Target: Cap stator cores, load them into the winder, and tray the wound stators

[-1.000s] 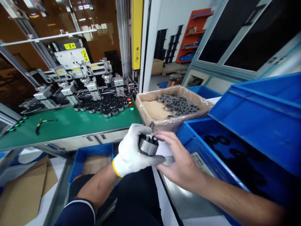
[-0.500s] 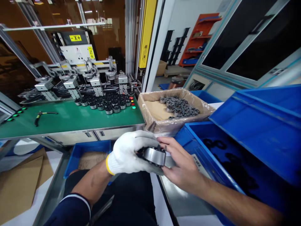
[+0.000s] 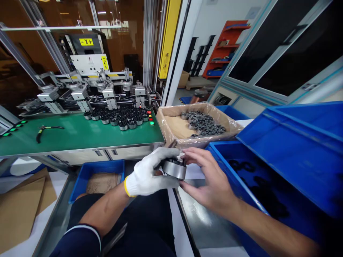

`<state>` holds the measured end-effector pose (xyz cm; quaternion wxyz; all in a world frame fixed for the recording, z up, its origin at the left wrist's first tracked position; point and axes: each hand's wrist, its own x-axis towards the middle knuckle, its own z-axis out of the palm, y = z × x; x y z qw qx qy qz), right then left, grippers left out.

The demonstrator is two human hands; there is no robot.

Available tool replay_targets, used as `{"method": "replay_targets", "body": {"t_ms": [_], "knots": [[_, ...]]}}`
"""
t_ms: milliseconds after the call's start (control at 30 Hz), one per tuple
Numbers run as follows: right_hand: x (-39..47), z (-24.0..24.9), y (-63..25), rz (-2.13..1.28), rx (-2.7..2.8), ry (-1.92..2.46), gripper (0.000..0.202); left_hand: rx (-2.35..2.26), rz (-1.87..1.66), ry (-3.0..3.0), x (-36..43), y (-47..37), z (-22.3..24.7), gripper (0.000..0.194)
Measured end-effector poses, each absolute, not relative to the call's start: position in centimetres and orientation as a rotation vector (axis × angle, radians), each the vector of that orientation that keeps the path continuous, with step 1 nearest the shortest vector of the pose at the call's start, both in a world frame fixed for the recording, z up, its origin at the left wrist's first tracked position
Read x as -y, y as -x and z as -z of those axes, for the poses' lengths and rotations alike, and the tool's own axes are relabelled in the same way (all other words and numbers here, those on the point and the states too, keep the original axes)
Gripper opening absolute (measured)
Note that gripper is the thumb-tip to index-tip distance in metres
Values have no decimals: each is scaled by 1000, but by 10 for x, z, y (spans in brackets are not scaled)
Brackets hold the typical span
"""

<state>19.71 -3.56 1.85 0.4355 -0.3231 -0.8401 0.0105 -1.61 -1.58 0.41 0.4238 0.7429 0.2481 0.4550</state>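
Observation:
Between my hands is a stator core (image 3: 174,169), a silvery metal ring with black plastic parts on its top and bottom. My left hand (image 3: 151,173), in a white knit glove with a yellow cuff, grips it from the left, fingers over the top and thumb side beneath. My bare right hand (image 3: 211,178) pinches it from the right, with the fingertips at the upper edge and the thumb at the lower edge. Part of the ring is hidden behind the glove. Similar stator cores (image 3: 123,117) stand in a cluster on the green bench top (image 3: 77,137).
Pliers (image 3: 49,129) lie at the bench's left. A plastic-lined carton (image 3: 171,137) holds grey rings (image 3: 205,123). Blue crates stand at right; the open crate (image 3: 222,157) contains black parts. A clamping machine (image 3: 108,94) backs the bench. A blue bin (image 3: 80,180) sits below.
The stator core has shifted slightly left and up and sits more level. My right hand's fingers have spread a little wider around it, and the thumb has moved to its lower edge.

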Motion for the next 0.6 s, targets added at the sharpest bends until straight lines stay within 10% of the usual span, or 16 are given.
{"method": "replay_targets", "body": {"t_ms": [600], "knots": [[35, -14, -196, 0, 2259, 800, 48, -803, -1324, -2249, 16, 25, 11, 63]]}}
